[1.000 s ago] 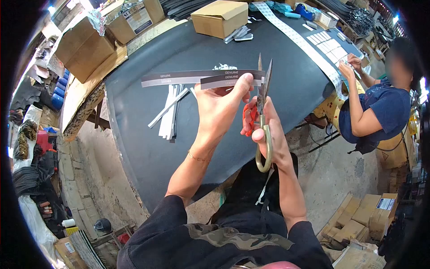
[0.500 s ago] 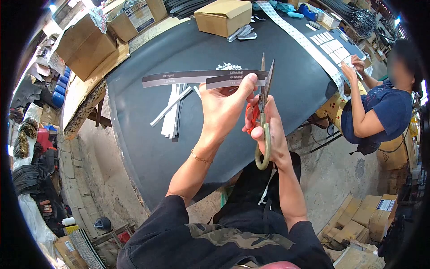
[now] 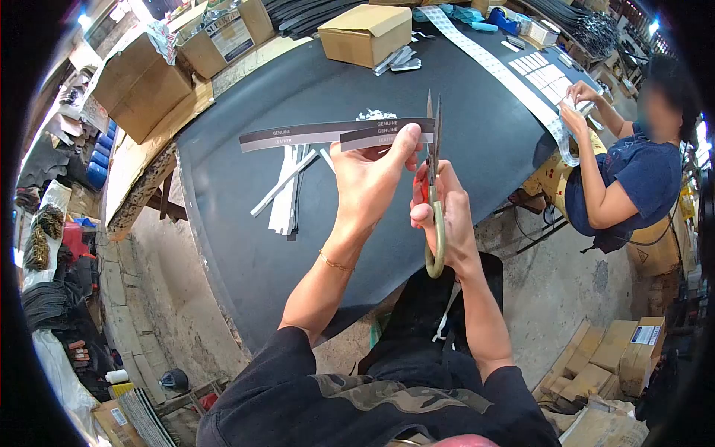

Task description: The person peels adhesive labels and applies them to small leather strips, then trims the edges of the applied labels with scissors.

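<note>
Pinched in my left hand are dark printed strips reading "GENUINE LEATHER", one overlapping the other. My right hand is closed on a pair of scissors, one handle olive and the other red. The scissor blades point up, close together, at the right end of the strips. Below the strips, a loose pile of white and grey strips lies on the black table surface. Small white scraps show just behind the strips.
A cardboard box stands at the table's back beside small stacked strips. A long white printed band runs along the right side. A co-worker sits at the right, handling white pieces. Open cartons stand at the left.
The scissor blades have moved left to the strips' right end and come closer together. The held strips have shifted slightly. The co-worker's hands have moved a little.
</note>
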Tool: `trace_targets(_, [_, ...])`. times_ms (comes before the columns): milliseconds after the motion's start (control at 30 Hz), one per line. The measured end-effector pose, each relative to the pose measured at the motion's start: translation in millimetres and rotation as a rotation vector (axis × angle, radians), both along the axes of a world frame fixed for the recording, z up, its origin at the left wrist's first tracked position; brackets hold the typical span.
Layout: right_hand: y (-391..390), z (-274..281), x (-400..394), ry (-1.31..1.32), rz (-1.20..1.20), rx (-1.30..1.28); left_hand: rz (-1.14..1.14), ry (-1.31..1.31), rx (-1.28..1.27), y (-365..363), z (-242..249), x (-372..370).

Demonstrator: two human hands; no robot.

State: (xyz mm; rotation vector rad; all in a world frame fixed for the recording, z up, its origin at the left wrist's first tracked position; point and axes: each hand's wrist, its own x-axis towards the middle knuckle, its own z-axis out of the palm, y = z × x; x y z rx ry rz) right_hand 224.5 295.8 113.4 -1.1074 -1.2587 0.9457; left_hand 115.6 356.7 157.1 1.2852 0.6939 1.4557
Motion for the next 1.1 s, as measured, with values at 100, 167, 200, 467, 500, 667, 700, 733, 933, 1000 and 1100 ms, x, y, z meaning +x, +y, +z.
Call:
trace_targets(100, [0.9,-1.0,0.7,0.002,-0.009,0.005,0.002,-0.021,-0.001,1.0,-2.2,1.4])
trace_targets(167, [2.5,-3.5,1.2,-0.011,-0.015,0.016,0.001,-0.032,-0.003,1.8,-2.3,2.0])
trace_targets(200, [3.1,-5.5,1.5,-0.024,-0.016,0.021,0.001,-0.045,-0.007,1.9,-2.3,2.1])
trace_targets(467, [4.2,-2.4,-2.1,-0.047,-0.065,0.011,0.004,-0.054,-0.013,4.1,-1.9,2.0])
trace_targets(500, [5.3,-3.8,-2.0,-0.049,-0.067,0.013,0.008,-0.06,-0.02,4.8,-3.0,2.0])
trace_targets(667, [20.3,-6.5,-3.7,-0.068,-0.061,0.008,0.075,-0.015,-0.05,16.5,-10.3,2.3])
trace_targets(700, [32.2,-7.4,-4.7,-0.036,-0.052,-0.065,0.121,0.03,-0.05,21.2,-14.8,2.1])
trace_targets(733, [42.4,-10.9,-5.6,-0.002,-0.041,-0.146,0.087,-0.036,-0.094,28.5,-22.0,1.7])
trace_targets(933, [88.8,-48.6,2.9,-0.474,-0.081,-0.248,0.124,-0.152,-0.079,52.8,-34.6,-13.0])
trace_targets(1000, [76.8,-39.2,-0.8,-0.714,-0.093,-0.39,0.137,-0.174,-0.062,54.1,-31.1,-14.4])
trace_targets(1100, [71.8,-53.0,-5.0,-1.018,0.076,-0.438,0.11,-0.155,-0.05,52.2,-30.9,-17.1])
